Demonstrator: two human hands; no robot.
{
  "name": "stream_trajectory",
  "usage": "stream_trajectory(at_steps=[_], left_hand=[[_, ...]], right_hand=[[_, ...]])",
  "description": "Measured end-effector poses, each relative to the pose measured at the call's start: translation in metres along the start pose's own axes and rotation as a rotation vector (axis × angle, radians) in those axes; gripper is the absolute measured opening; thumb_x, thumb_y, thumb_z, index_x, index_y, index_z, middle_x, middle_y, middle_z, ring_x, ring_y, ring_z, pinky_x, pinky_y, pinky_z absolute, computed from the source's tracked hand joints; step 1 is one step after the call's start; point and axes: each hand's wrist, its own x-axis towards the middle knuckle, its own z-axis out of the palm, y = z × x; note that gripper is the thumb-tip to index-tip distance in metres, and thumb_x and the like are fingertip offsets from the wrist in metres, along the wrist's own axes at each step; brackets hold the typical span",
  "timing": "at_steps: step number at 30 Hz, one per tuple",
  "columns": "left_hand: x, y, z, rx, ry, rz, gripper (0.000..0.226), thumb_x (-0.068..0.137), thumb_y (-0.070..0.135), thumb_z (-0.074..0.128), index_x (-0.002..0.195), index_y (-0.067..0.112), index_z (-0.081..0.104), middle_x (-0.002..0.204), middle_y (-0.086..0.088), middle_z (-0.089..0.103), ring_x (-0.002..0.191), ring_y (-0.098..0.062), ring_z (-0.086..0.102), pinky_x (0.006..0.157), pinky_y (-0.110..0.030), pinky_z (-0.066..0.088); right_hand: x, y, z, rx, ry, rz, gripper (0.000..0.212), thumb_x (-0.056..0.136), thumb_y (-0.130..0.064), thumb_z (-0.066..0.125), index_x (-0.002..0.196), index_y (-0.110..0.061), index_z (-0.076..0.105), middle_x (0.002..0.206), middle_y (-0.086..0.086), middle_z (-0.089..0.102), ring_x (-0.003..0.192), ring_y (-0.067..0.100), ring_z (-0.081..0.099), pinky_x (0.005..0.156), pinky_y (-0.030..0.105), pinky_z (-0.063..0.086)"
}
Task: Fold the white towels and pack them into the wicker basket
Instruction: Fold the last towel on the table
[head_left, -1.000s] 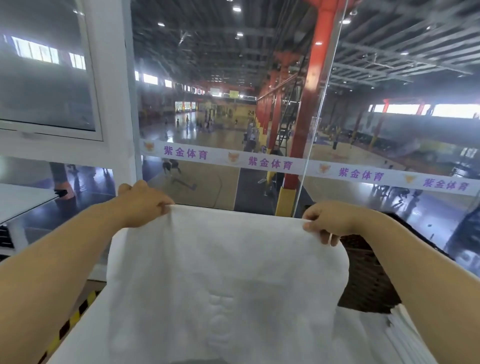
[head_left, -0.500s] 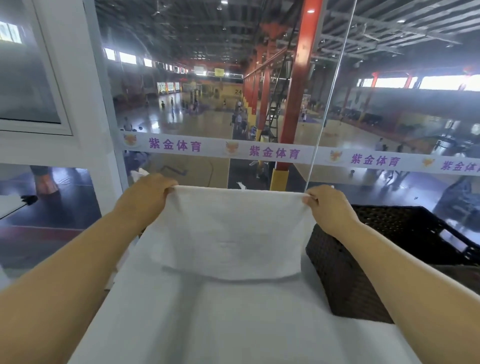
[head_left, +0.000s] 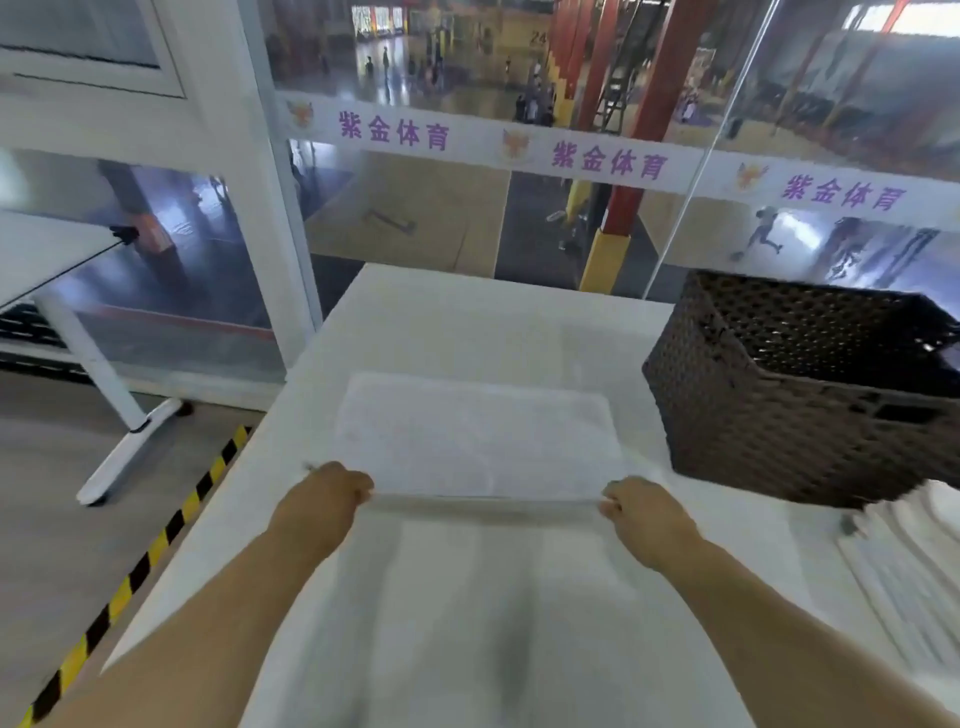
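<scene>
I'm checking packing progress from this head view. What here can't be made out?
- Basket floor: hidden by its own near wall; towels inside cannot be told.
- Towel stack: cut off by the right edge and blurred; count unclear.
- Fingertips of left hand and right hand: tucked at the towel edge; layer count unclear.

White towel (head_left: 478, 441) flat on table; dark wicker basket (head_left: 795, 395) beside.
</scene>
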Motion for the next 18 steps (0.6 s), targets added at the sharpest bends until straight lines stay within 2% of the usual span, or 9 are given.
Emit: stream_trajectory(at_steps=[2,5,8,10,12,14,18], left_hand=[[-0.03,-0.003,0.03,-0.021,-0.124,-0.052,0.026,0.098,0.015,0.042,0.117,0.018,0.059,0.1,0.0,0.051,0.1,-0.021,0.058,0.08,-0.027,0.044],[-0.062,-0.007,0.05,-0.06,-0.199,-0.142,0.021,0.097,0.029,0.046,0.108,0.017,0.06,0.094,0.001,0.055,0.084,-0.018,0.055,0.069,-0.024,0.041],[-0.078,-0.006,0.054,-0.059,-0.214,-0.178,0.023,0.096,0.034,0.05,0.106,0.017,0.061,0.091,0.001,0.053,0.081,-0.017,0.053,0.068,-0.024,0.039],[-0.082,-0.002,0.049,-0.072,-0.178,-0.19,0.023,0.096,0.033,0.049,0.108,0.017,0.061,0.094,-0.001,0.054,0.083,-0.018,0.052,0.071,-0.026,0.04],[-0.08,0.001,0.04,-0.099,-0.117,-0.193,0.023,0.097,0.03,0.048,0.11,0.017,0.061,0.104,-0.005,0.059,0.089,-0.021,0.054,0.075,-0.028,0.041],[-0.073,0.001,0.031,-0.117,-0.052,-0.182,0.023,0.097,0.028,0.047,0.112,0.015,0.061,0.111,-0.007,0.061,0.098,-0.024,0.056,0.078,-0.029,0.042],[-0.046,0.0,0.009,-0.145,0.047,-0.148,0.022,0.097,0.024,0.049,0.109,0.011,0.062,0.109,-0.012,0.061,0.099,-0.028,0.057,0.08,-0.032,0.043]], right_hand=[[-0.025,0.003,0.031,0.046,-0.153,0.03,0.02,0.097,-0.026,0.046,0.078,-0.02,0.051,0.084,-0.003,0.051,0.083,0.019,0.053,0.071,0.03,0.039],[-0.061,0.011,0.051,0.139,-0.33,0.019,0.023,0.092,-0.029,0.048,0.07,-0.023,0.044,0.078,-0.005,0.05,0.069,0.013,0.045,0.063,0.029,0.036],[-0.081,0.018,0.052,0.169,-0.408,-0.006,0.024,0.091,-0.03,0.048,0.069,-0.022,0.041,0.076,-0.006,0.049,0.067,0.013,0.043,0.062,0.027,0.033],[-0.085,0.018,0.048,0.177,-0.357,-0.009,0.02,0.093,-0.03,0.048,0.074,-0.022,0.048,0.08,-0.007,0.053,0.071,0.013,0.049,0.064,0.028,0.037],[-0.083,0.015,0.041,0.155,-0.252,-0.018,0.015,0.096,-0.032,0.047,0.089,-0.022,0.056,0.091,-0.005,0.057,0.083,0.017,0.054,0.071,0.031,0.041],[-0.075,0.01,0.031,0.11,-0.132,-0.029,0.019,0.098,-0.032,0.046,0.102,-0.019,0.059,0.101,0.0,0.058,0.094,0.021,0.056,0.076,0.03,0.041],[-0.049,0.001,0.013,0.094,0.062,-0.019,0.017,0.099,-0.031,0.044,0.088,-0.019,0.05,0.091,0.002,0.053,0.094,0.027,0.056,0.074,0.033,0.042]])
